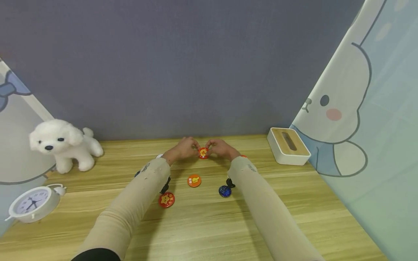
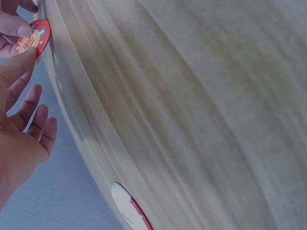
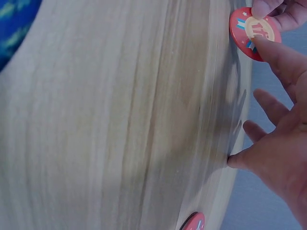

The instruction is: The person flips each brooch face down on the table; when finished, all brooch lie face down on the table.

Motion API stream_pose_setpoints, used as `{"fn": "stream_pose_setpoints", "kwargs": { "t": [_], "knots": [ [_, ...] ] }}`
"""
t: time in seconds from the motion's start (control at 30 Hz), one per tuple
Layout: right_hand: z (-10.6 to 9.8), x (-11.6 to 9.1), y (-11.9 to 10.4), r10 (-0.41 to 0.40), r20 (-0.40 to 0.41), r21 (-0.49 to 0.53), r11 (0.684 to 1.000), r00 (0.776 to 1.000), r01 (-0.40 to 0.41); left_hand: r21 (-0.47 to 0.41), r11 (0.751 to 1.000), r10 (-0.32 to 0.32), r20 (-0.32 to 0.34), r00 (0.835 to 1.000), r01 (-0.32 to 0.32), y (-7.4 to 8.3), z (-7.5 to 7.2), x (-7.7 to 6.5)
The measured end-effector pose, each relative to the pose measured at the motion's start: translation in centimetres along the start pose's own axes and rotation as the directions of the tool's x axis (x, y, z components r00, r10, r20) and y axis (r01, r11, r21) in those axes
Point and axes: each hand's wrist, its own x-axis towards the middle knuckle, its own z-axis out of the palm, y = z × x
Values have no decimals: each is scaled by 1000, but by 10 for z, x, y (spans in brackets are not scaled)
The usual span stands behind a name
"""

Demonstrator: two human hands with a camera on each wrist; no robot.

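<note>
Near the back edge of the table, a round red badge (image 1: 203, 153) with a yellow centre is held between two hands. My left hand (image 1: 187, 148) pinches its left edge with thumb and finger; the other fingers spread loosely in the left wrist view. From the other side, my right hand (image 1: 222, 148) pinches the right edge. The right wrist view shows the badge face (image 3: 245, 33) tilted, with blue ribbon marks, fingertips overlapping part of it. Closer to me lie an orange thumbs-up badge (image 1: 194, 180), a red star badge (image 1: 167, 199) and a blue badge (image 1: 225, 191).
A white badge (image 2: 127, 206) and another red badge (image 3: 194, 222) lie near the wrists, partly hidden. White plush dog (image 1: 65, 145) and alarm clock (image 1: 34, 203) stand left; a wood-topped white box (image 1: 289, 146) sits back right. A grey partition (image 1: 196, 72) rises behind the table.
</note>
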Motion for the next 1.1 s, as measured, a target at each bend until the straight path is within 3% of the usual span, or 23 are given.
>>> {"fn": "stream_pose_setpoints", "kwargs": {
  "t": [0.47, 0.73, 1.0, 1.1],
  "knots": [
    [-2, -1, -1, 9, -5, 68, 998, 1000, -9, -26, 1000, 11, 28, 1000, -10, -3, -5, -1],
    [-3, -2, -1, 5, 4, 39, 999, 1000, -5, -4, 996, 87, 10, 996, -87, -7, -5, -1],
    [-4, -4, -3, 4, 14, 11, 1000, 1000, -4, -45, 997, 59, 47, 997, -57, -7, -7, -4],
    [-4, -4, -3, 7, 29, 13, 1000, 1000, -7, -44, 996, 77, 53, 996, -74, -8, -7, -5]
  ]
}}
